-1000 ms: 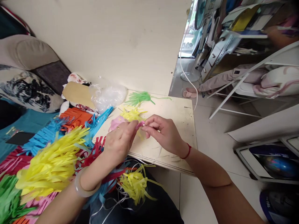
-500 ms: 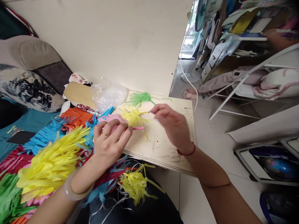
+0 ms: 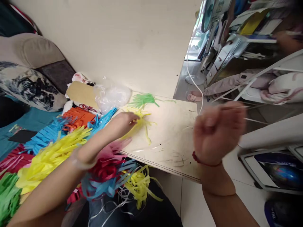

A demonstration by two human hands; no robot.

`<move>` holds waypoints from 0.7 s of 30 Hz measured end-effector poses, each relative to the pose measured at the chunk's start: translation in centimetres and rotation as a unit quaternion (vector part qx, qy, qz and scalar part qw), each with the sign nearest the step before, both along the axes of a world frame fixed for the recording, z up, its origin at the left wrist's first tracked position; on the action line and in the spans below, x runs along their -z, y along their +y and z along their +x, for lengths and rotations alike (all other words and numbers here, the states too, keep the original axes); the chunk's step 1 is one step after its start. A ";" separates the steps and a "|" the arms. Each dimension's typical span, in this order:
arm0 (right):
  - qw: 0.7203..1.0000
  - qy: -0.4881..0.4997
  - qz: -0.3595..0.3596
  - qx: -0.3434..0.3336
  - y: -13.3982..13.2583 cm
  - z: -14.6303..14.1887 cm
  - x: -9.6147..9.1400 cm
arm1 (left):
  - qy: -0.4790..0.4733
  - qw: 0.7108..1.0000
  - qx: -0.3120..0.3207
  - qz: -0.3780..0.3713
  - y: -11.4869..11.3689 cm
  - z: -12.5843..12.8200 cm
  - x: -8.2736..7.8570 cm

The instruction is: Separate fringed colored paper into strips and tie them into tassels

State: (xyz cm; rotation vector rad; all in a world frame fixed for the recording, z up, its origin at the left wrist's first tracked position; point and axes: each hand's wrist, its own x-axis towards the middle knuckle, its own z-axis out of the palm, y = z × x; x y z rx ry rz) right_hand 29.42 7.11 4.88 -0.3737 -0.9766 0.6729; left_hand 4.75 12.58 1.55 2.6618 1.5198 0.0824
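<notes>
My left hand (image 3: pixel 125 123) reaches over the bench to a yellow paper tassel (image 3: pixel 142 121). Its fingers are curled at the tassel's near side, their tips largely hidden, so any grip is unclear. My right hand (image 3: pixel 219 130) is raised past the bench's right end, blurred, with its fingers folded in. A thin white string (image 3: pixel 243 107) sticks out from its fingertips. Below my left forearm, a pink tassel (image 3: pixel 115 150) lies on the bunch in my lap, beside red strips (image 3: pixel 105 170), blue strips (image 3: pixel 104 187) and a yellow tassel (image 3: pixel 139 186).
A green tassel (image 3: pixel 145 99) lies at the back of the wooden bench (image 3: pixel 170 132), by a clear plastic bag (image 3: pixel 112 94). Fringed paper in yellow (image 3: pixel 52 157), blue (image 3: pixel 44 135) and orange (image 3: pixel 79 116) is piled at left. White ribbons (image 3: pixel 106 211) trail over my lap.
My left hand has left the pink tassel and moved to the yellow one. The pink tassel has dropped nearer my lap. My right hand has swung right, away from the bench's middle.
</notes>
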 end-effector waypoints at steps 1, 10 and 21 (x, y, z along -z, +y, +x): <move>0.999 -0.028 -0.009 -0.030 0.2 -1.0 0.6 | 0.025 0.999 -0.025 0.017 2.0 1.6 0.2; 0.979 -0.134 -0.085 -0.127 1.2 -2.6 2.8 | 0.003 0.999 -0.051 0.015 7.9 4.3 4.7; 0.902 -0.429 -0.053 0.014 2.1 -3.4 3.3 | -0.556 0.820 0.072 -0.114 -3.7 1.3 1.7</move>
